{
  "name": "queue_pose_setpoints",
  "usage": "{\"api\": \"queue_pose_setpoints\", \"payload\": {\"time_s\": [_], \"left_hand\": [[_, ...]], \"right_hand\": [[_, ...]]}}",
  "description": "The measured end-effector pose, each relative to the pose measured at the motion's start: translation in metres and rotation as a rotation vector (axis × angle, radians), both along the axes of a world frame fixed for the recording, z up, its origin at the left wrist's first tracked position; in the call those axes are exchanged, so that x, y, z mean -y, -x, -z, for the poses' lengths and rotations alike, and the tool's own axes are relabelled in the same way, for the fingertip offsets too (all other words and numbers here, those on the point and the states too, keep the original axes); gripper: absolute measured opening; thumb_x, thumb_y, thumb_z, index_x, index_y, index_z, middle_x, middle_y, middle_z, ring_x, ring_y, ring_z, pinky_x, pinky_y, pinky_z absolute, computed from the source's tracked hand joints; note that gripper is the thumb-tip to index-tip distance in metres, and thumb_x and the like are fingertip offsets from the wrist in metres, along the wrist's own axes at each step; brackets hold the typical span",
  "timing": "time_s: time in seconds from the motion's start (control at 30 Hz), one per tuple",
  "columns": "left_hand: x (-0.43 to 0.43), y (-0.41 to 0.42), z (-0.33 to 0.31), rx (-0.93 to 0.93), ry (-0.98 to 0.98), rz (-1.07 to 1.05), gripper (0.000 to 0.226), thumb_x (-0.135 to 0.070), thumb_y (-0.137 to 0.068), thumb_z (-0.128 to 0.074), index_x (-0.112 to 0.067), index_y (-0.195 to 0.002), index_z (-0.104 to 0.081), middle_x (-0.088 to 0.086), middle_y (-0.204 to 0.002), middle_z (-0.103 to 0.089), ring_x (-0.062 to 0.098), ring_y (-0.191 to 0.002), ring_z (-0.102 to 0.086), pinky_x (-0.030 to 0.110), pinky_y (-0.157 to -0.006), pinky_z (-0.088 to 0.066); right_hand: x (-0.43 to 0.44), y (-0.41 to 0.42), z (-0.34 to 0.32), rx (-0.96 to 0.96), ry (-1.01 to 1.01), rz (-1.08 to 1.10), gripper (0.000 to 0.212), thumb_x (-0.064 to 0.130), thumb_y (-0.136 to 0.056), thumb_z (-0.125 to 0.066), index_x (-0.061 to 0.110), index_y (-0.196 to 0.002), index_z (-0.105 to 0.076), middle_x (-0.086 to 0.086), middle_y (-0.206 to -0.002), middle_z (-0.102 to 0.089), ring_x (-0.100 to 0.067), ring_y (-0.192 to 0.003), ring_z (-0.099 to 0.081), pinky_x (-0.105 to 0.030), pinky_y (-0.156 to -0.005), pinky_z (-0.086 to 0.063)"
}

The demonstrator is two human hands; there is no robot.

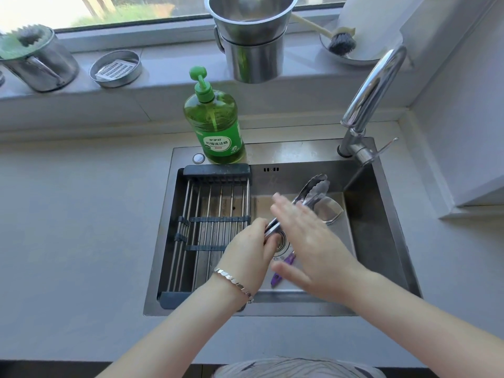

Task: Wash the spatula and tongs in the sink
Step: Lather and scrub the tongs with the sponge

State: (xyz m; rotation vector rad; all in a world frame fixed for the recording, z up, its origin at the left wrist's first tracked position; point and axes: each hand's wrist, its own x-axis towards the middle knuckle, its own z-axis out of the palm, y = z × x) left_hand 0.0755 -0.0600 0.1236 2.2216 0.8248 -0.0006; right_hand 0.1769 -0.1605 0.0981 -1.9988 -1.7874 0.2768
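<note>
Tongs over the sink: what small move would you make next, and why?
Probably slide the open right hand along the tongs toward their tips, rubbing the metal. The left hand grips the handle end over the sink, the right hand lies flat across the arms, and the tips stick out beyond it. The spatula lies on the sink floor, so it can wait.
</note>
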Motion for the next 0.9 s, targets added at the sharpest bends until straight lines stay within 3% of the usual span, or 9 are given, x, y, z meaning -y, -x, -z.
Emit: {"api": "queue_pose_setpoints", "payload": {"time_s": [0.13, 0.2, 0.27, 0.33, 0.4, 0.47, 0.53, 0.67, 0.9], "left_hand": [[-0.003, 0.001, 0.004, -0.08, 0.055, -0.011, 0.017, -0.024, -0.094, -0.045, -0.013, -0.106, -0.043, 0.001, -0.087, -0.055, 0.026, -0.088, -0.06, 0.031, -0.07, -0.042], [-0.007, 0.004, 0.008, -0.121, 0.043, -0.052, 0.019, -0.026, -0.093, -0.049, -0.015, -0.097, -0.034, -0.004, -0.078, -0.047, 0.023, -0.074, -0.053, 0.031, -0.064, -0.04], [-0.009, 0.006, 0.009, -0.128, 0.019, -0.082, 0.022, -0.023, -0.093, -0.051, -0.016, -0.093, -0.03, -0.008, -0.072, -0.04, 0.019, -0.067, -0.046, 0.028, -0.063, -0.038], [-0.009, 0.008, 0.008, -0.109, -0.036, -0.058, 0.023, -0.021, -0.094, -0.049, -0.015, -0.091, -0.027, -0.009, -0.07, -0.038, 0.017, -0.063, -0.042, 0.027, -0.059, -0.035], [-0.009, 0.01, 0.007, -0.105, -0.108, 0.01, 0.022, -0.021, -0.095, -0.046, -0.016, -0.091, -0.025, -0.008, -0.069, -0.037, 0.014, -0.058, -0.04, 0.025, -0.056, -0.031], [-0.011, 0.011, 0.006, -0.106, -0.125, 0.075, 0.021, -0.022, -0.095, -0.045, -0.017, -0.09, -0.026, -0.01, -0.066, -0.035, 0.007, -0.052, -0.036, 0.024, -0.049, -0.025], [-0.014, 0.012, 0.005, -0.091, -0.103, 0.146, 0.02, -0.021, -0.095, -0.046, -0.017, -0.09, -0.027, -0.011, -0.065, -0.035, 0.005, -0.051, -0.035, 0.021, -0.045, -0.026], [-0.019, 0.015, 0.004, -0.063, -0.021, 0.22, 0.019, -0.022, -0.094, -0.048, -0.016, -0.091, -0.031, -0.01, -0.067, -0.038, 0.005, -0.053, -0.035, 0.02, -0.05, -0.032], [-0.024, 0.022, 0.009, -0.025, -0.014, 0.242, 0.015, -0.021, -0.093, -0.05, -0.018, -0.102, -0.037, -0.014, -0.069, -0.04, 0.001, -0.056, -0.038, 0.014, -0.055, -0.034]], "right_hand": [[0.009, 0.01, -0.001, -0.223, -0.093, -0.088, 0.062, 0.051, -0.094, -0.037, 0.003, -0.133, -0.043, -0.009, -0.146, -0.035, -0.011, -0.136, -0.03, -0.019, -0.114, -0.019], [0.014, 0.001, -0.003, -0.342, -0.283, 0.161, 0.039, 0.036, -0.093, -0.049, 0.007, -0.116, -0.059, -0.007, -0.135, -0.049, -0.009, -0.126, -0.043, -0.016, -0.108, -0.028], [0.015, -0.008, -0.006, -0.498, -0.424, 0.595, 0.03, 0.031, -0.086, -0.056, 0.016, -0.112, -0.06, -0.001, -0.125, -0.052, -0.003, -0.115, -0.049, -0.014, -0.101, -0.035], [0.015, -0.02, -0.01, -0.883, -0.308, 0.926, 0.033, 0.031, -0.086, -0.061, 0.02, -0.117, -0.055, -0.003, -0.124, -0.054, -0.002, -0.104, -0.055, -0.016, -0.09, -0.042], [0.016, -0.036, -0.012, -1.382, -0.043, 0.916, 0.032, 0.024, -0.087, -0.061, 0.008, -0.114, -0.058, -0.017, -0.113, -0.063, -0.013, -0.091, -0.065, -0.021, -0.08, -0.052], [0.016, -0.048, -0.017, -1.556, 0.198, 0.81, 0.019, 0.015, -0.086, -0.061, 0.003, -0.101, -0.062, -0.015, -0.09, -0.07, -0.015, -0.074, -0.071, -0.02, -0.065, -0.058], [0.016, -0.056, -0.017, -1.544, 0.257, 0.83, 0.015, 0.011, -0.086, -0.063, 0.001, -0.096, -0.063, -0.011, -0.079, -0.069, -0.013, -0.065, -0.069, -0.017, -0.056, -0.056], [0.013, -0.073, -0.013, -1.303, 0.352, 0.912, 0.035, 0.029, -0.082, -0.069, 0.007, -0.105, -0.055, -0.008, -0.091, -0.058, -0.015, -0.075, -0.061, -0.019, -0.058, -0.055], [0.007, -0.08, -0.01, -0.949, 0.723, 0.604, 0.028, 0.037, -0.075, -0.074, 0.019, -0.096, -0.068, -0.002, -0.092, -0.063, -0.008, -0.071, -0.054, -0.013, -0.053, -0.047]]}}
